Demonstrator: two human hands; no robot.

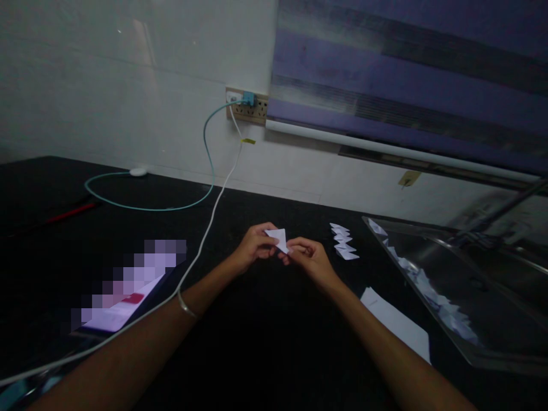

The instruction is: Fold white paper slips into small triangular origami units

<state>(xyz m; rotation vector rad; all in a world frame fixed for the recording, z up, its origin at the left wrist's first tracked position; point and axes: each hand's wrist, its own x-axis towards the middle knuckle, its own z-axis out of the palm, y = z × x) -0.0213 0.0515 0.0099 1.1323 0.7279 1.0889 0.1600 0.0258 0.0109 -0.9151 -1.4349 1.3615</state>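
Holds a paper triangle (278, 237) pinched between left hand (257, 244) and right hand (309, 257), fingertips closed on its edges, just above the surface (265, 342). Has folded pieces (343, 242) lined up just right of the hands, with flat sheets (398, 325) near the right forearm not yet folded.

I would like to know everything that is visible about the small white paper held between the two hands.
The folded paper piece is small, white and thin, with a triangular outline and sharp corners. It looks like plain paper that has been folded. It is held over the black counter, tilted, with one point toward the lower right. The left hand pinches its left side and the right hand pinches its lower right tip. Nothing else touches it. Finer creases are too small to tell.
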